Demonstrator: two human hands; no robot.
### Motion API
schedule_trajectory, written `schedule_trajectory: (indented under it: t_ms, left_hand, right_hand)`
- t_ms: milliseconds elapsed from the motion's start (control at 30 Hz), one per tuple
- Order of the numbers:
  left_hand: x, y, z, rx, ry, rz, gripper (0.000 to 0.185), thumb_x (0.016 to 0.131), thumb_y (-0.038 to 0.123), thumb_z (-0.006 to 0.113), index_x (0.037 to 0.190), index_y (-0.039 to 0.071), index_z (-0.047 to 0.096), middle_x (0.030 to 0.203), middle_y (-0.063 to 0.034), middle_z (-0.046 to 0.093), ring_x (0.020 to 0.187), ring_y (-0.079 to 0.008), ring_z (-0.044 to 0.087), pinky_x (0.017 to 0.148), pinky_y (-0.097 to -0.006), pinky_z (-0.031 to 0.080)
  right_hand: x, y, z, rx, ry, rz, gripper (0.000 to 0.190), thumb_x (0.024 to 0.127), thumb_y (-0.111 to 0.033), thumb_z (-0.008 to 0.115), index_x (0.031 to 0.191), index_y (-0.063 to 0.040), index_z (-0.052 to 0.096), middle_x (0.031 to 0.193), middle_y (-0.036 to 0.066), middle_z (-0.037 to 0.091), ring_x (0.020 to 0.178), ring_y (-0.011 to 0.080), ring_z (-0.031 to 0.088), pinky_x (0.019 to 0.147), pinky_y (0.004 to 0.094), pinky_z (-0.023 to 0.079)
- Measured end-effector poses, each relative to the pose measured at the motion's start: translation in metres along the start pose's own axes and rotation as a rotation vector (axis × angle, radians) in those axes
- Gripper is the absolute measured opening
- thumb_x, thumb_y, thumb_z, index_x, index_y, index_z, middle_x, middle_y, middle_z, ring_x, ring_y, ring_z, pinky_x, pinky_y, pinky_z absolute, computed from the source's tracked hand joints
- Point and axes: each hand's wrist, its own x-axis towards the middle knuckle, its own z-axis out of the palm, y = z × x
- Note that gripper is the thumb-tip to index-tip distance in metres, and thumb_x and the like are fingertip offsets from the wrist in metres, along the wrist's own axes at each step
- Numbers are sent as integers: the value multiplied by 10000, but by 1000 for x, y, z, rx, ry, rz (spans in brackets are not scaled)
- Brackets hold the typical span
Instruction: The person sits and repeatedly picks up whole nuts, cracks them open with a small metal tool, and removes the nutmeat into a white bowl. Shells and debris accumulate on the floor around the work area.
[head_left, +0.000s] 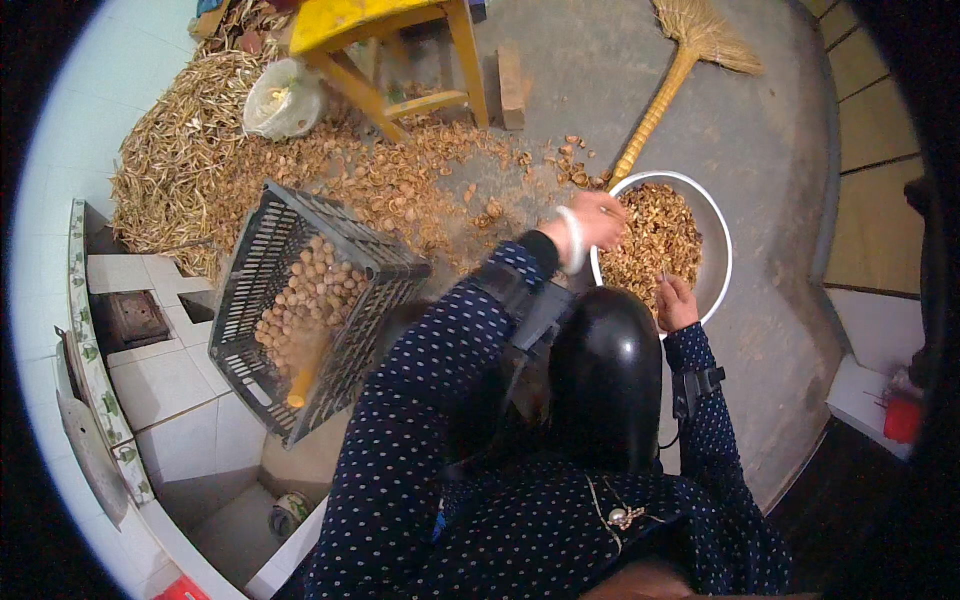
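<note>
A round white-rimmed metal basin (718, 225) holds a heap of walnut kernels (652, 225). At its left rim is my left hand (596, 221), blurred, fingers bent, with a white bangle (574, 240) on the wrist; whether it holds anything is unclear. My right hand (679, 302) is over the basin's near side, thumb and fingers drawn together; anything between them is too small to make out. To the left, a tilted black plastic crate (345, 225) contains many whole walnuts (311, 289) and a yellow wooden handle (304, 379).
Cracked walnut shells (405, 187) litter the floor beyond the crate. A heap of dry stalks (180, 142), a plastic bag (283, 99), a yellow wooden stool (390, 30) and a brick (511, 88) lie farther off. A straw broom (660, 97) reaches the basin's far rim.
</note>
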Motion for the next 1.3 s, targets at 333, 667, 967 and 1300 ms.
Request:
schedule_trajectory:
  t_ms: [333, 667, 967, 1300]
  left_hand:
    - [-40, -155, -165, 749, 792, -704, 531, 836, 243, 603, 1298, 51, 424, 1239, -194, 476, 1147, -314, 476, 926, -391, 432]
    - [-19, -239, -132, 985, 704, -496, 341, 792, 149, 663, 1112, 80, 567, 1087, -180, 550, 982, -349, 557, 826, -411, 470]
    - [0, -211, -74, -196, 673, -156, 232, 811, 55, 634, 1035, 18, 587, 925, -52, 628, 814, -150, 592, 723, -271, 487]
    - [-11, -119, -17, -432, 308, -331, 234, 831, 33, 601, 1046, -59, 587, 864, -74, 636, 757, -115, 597, 665, -235, 488]
  right_hand:
    - [75, 6, -12, -394, -62, -107, 201, 913, -207, 493, 977, -47, 596, 603, -21, 470, 535, 76, 450, 492, 228, 370]
    - [118, -26, 80, -674, -136, -281, 198, 908, -177, 495, 979, -18, 589, 731, 94, 585, 672, 160, 560, 629, 303, 459]
    - [137, 5, 119, -379, -362, -179, 229, 903, -229, 530, 1005, -28, 567, 779, 39, 572, 777, 101, 522, 703, 261, 442]
    - [99, 5, 135, -238, -642, -169, 299, 907, -213, 553, 1129, -13, 549, 896, 31, 617, 817, 83, 558, 734, 238, 463]
